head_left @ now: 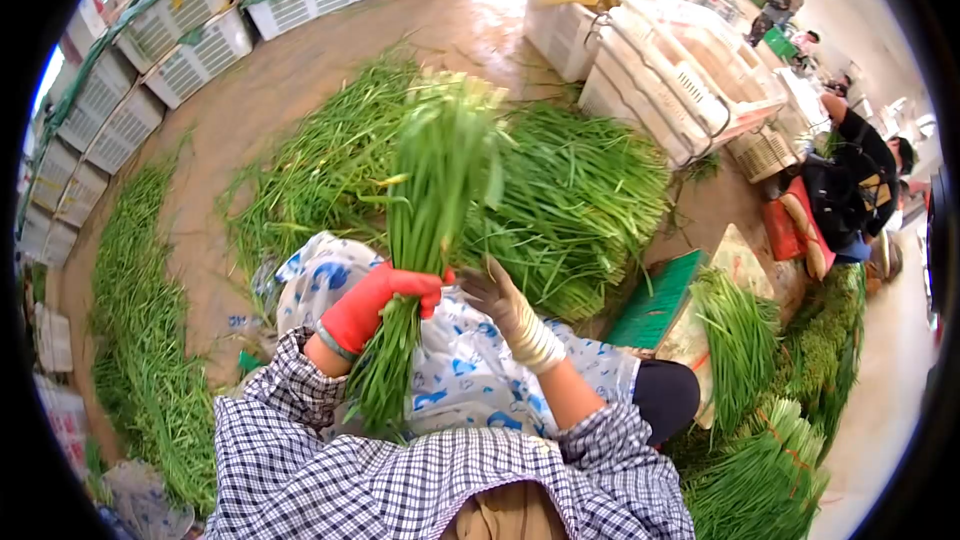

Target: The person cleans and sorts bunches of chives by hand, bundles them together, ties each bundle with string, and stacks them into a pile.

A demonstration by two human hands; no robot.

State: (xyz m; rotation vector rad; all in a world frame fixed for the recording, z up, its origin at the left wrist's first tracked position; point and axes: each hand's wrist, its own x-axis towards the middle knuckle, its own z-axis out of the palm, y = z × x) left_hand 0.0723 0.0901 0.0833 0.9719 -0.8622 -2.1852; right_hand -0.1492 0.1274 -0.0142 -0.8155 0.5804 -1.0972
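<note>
My left hand [385, 308], in a red rubber glove, is wrapped round a bunch of garlic chives [435, 180]. The bunch stands upright over my lap, its upper part blurred and its lower leaves hanging beneath my fist. Just to the right, my right hand [500, 305], in a beige glove with greyish fingers, has its fingers apart and holds nothing. It is close to the bunch; whether a fingertip touches the red glove I cannot tell. A white and blue patterned plastic sheet [470, 380] covers my lap. Beyond it lies a large pile of loose chives [575, 200].
Tied bundles [750, 470] lie at the lower right, near a green board [655, 305]. A strip of loose greens [150, 340] runs along the left floor. White crates [205, 55] line the wall; a big white crate [650, 80] stands at back right. A person [850, 180] sits at right.
</note>
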